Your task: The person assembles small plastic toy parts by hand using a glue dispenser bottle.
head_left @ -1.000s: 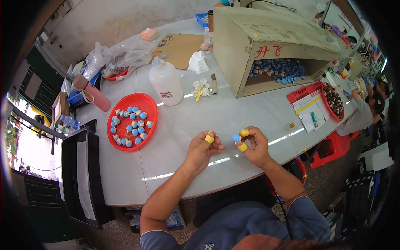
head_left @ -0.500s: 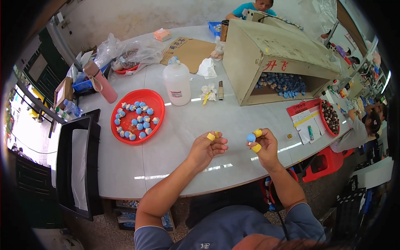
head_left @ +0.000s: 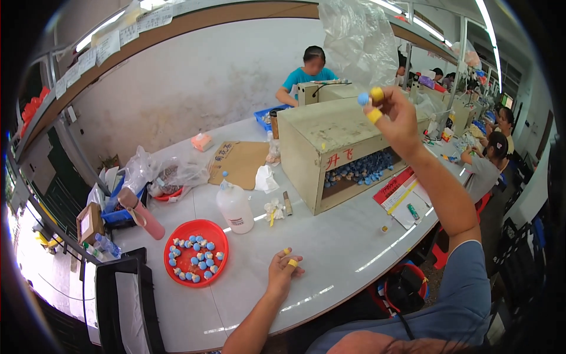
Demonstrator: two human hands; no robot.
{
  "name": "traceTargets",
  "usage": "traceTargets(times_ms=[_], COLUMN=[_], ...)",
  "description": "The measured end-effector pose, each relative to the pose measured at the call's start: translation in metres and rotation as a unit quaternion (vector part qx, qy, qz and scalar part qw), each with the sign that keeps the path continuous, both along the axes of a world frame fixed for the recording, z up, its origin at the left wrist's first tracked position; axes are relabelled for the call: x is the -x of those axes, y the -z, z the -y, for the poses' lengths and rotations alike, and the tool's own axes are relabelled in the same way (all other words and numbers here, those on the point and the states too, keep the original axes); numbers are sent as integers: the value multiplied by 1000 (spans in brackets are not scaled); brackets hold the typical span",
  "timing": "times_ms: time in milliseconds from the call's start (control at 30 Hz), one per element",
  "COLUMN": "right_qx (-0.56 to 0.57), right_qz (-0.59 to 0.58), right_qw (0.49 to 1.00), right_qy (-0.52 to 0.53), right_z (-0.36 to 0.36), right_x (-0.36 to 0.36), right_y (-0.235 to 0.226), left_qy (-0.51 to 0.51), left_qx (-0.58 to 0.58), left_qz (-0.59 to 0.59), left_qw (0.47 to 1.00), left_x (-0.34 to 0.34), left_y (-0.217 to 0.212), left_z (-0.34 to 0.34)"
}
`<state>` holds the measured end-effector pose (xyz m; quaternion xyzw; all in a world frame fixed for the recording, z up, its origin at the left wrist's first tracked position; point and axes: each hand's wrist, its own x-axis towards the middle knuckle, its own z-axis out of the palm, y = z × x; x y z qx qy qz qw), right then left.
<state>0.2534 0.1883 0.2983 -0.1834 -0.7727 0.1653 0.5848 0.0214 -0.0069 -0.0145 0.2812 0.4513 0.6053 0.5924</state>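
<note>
Right hand: raised well clear of the table, seen against the top of the cabinet; thumb and forefinger, both wrapped in yellow tape, pinch a blue ball.
Blue ball: at those fingertips, apart from the tray and every other piece.
Left hand: low, by the near side of the table; taped fingers half curled and a little parted, with nothing visible between them.
Red tray: on the table, to the left of the left hand; blue-and-cream balls lie scattered in it, most of them near its edge, with bare red showing in the middle. These seem to be the pieces done so far, judging by their matching look.
Cabinet: open-fronted, a large heap of blue pieces inside, probably much of what is left; they are too small here to tell whether they are finished.
Bottle: upright just beside the tray, neither hand near it.
</note>
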Motion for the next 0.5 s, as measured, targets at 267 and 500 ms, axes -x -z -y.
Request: traceTargets(times_ms=[267,500], right_qx=[-186,-216], right_qz=[27,163], right_qw=[941,886], right_qy=[281,376], right_z=[-119,-163], right_x=[81,136], right_y=[-259,-274], left_qy=[22,34], left_qx=[36,48], left_qz=[49,69], left_qw=[998,996], left_x=[12,18], left_y=[0,4], left_z=[-5,-6])
